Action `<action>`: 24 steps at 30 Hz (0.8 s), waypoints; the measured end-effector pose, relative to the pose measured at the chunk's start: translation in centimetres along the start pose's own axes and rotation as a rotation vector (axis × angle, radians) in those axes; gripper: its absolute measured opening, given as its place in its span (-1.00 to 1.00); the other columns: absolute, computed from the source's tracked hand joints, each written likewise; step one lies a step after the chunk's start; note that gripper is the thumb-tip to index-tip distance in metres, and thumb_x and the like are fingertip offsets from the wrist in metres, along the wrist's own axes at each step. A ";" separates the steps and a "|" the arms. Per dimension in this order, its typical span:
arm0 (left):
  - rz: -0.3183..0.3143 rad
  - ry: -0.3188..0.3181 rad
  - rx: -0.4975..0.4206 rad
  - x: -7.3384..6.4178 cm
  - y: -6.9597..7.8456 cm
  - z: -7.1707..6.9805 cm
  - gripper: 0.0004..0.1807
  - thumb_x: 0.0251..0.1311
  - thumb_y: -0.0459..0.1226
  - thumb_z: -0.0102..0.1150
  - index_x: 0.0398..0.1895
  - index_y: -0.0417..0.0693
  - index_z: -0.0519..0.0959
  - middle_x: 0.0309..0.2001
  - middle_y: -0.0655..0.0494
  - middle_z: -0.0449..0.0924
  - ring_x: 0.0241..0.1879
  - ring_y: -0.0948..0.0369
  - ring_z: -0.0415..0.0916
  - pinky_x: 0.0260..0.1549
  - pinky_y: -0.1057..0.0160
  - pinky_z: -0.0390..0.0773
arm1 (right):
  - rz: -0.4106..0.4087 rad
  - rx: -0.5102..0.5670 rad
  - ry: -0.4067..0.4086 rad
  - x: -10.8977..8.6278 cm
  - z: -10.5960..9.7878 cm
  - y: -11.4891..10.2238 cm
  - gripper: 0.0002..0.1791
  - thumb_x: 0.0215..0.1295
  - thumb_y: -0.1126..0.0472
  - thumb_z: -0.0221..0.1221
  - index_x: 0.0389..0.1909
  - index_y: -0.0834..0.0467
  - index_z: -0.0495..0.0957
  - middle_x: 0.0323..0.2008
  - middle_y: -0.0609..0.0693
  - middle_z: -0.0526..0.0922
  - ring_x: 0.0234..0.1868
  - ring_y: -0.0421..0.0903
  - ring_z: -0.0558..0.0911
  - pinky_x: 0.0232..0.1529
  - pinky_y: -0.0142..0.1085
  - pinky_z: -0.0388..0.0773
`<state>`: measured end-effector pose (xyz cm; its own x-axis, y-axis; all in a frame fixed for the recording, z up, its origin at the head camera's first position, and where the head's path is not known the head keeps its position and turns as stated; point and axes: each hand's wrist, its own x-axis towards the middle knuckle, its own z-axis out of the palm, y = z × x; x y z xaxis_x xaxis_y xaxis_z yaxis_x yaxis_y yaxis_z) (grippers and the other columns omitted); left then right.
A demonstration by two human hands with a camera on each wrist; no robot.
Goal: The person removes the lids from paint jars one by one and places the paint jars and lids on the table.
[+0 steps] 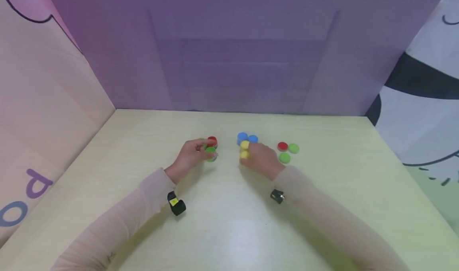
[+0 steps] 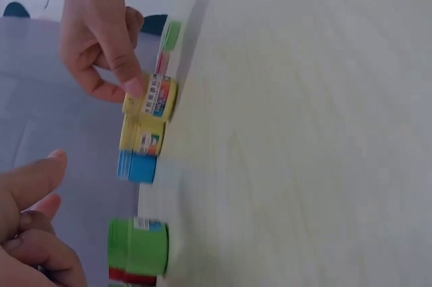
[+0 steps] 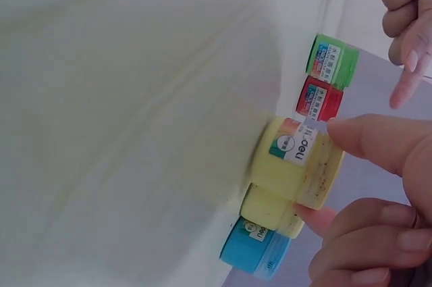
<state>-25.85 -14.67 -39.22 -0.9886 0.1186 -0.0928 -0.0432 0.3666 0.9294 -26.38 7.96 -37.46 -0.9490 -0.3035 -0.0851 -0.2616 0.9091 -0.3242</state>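
Note:
My right hand (image 1: 263,159) pinches the nearer yellow paint jar (image 3: 283,159) between thumb and finger around its lid; this jar stands on the table. A second yellow jar (image 1: 245,144) is right behind it, and blue jars (image 1: 242,137) stand farther back. My left hand (image 1: 191,155) hovers beside a green jar (image 2: 145,246) and a red jar (image 3: 317,100) on the left. Its thumb is extended and some fingers are loosely bent, with a gap to the green jar in the left wrist view. Another green jar there is partly hidden by this hand.
To the right of my right hand stand a red jar (image 1: 282,146) and two green jars (image 1: 293,148). The pale table (image 1: 229,223) meets a purple panel (image 1: 244,75) at the back. Printed panels flank both sides.

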 end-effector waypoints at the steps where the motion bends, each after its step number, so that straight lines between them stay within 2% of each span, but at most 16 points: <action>1: 0.004 -0.006 0.018 -0.1 0.1 0.3 -0.52 0.01 -0.28 0.39 0.08 -0.03 0.58 -0.52 0.15 0.23 -0.49 0.23 0.19 -0.54 0.36 0.21 | -0.010 -0.004 0.000 -0.2 0.0 0.1 -0.69 0.16 0.02 0.25 -0.45 0.17 0.43 -0.58 0.00 0.44 -0.56 -0.10 0.38 -0.55 -0.33 0.31; 4: 0.006 -0.048 0.059 -0.5 0.2 1.3 -0.53 0.01 -0.25 0.39 0.06 0.01 0.59 -0.50 0.14 0.26 -0.46 0.21 0.21 -0.51 0.35 0.25 | -0.036 -0.013 -0.012 -0.9 -0.1 0.3 -0.69 0.16 0.02 0.23 -0.44 0.18 0.43 -0.60 0.00 0.44 -0.57 -0.10 0.38 -0.56 -0.33 0.30; 6: 0.004 -0.076 0.082 -0.8 0.3 2.0 -0.55 0.00 -0.23 0.40 0.04 0.05 0.60 -0.56 0.15 0.27 -0.50 0.21 0.21 -0.54 0.33 0.25 | -0.050 -0.010 -0.023 -1.4 -0.2 0.4 -0.70 0.16 0.03 0.23 -0.44 0.18 0.43 -0.60 -0.01 0.44 -0.58 -0.10 0.39 -0.55 -0.33 0.31; 9: -0.006 -0.121 0.078 -1.3 0.4 3.1 -0.55 0.00 -0.24 0.40 0.03 0.06 0.60 -0.63 0.16 0.26 -0.57 0.22 0.19 -0.57 0.33 0.23 | -0.076 -0.009 -0.037 -2.2 -0.3 0.5 -0.71 0.17 0.04 0.24 -0.41 0.19 0.45 -0.60 -0.02 0.45 -0.58 -0.12 0.40 -0.54 -0.34 0.33; 15: 0.011 -0.225 0.074 -2.1 0.2 4.9 -0.52 -0.03 -0.34 0.39 0.05 0.03 0.58 -0.63 0.15 0.30 -0.59 0.24 0.23 -0.52 0.33 0.30 | -0.108 -0.056 -0.063 -3.9 -0.4 0.6 -0.65 0.18 -0.02 0.24 -0.29 0.19 0.46 -0.60 -0.04 0.44 -0.59 -0.13 0.39 -0.56 -0.35 0.31; 20: -0.006 -0.307 0.074 -2.9 0.1 6.4 -0.50 -0.03 -0.33 0.41 0.06 0.07 0.57 -0.64 0.16 0.28 -0.58 0.24 0.22 -0.49 0.35 0.30 | -0.125 -0.066 -0.080 -5.0 -0.2 0.7 -0.66 0.17 -0.03 0.24 -0.31 0.16 0.43 -0.62 -0.05 0.43 -0.61 -0.15 0.38 -0.59 -0.36 0.27; 24: -0.008 -0.341 0.057 -3.5 0.2 7.4 -0.48 -0.06 -0.32 0.43 0.06 0.06 0.57 -0.63 0.16 0.29 -0.58 0.25 0.22 -0.51 0.36 0.27 | -0.148 -0.048 -0.081 -6.0 0.0 0.8 -0.68 0.15 -0.01 0.24 -0.35 0.14 0.40 -0.64 -0.06 0.41 -0.63 -0.17 0.35 -0.62 -0.38 0.24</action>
<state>-21.33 -8.21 -41.32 -0.8828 0.4136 -0.2227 -0.0329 0.4186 0.9076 -20.93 10.52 -37.23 -0.8830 -0.4549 -0.1159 -0.4070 0.8649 -0.2937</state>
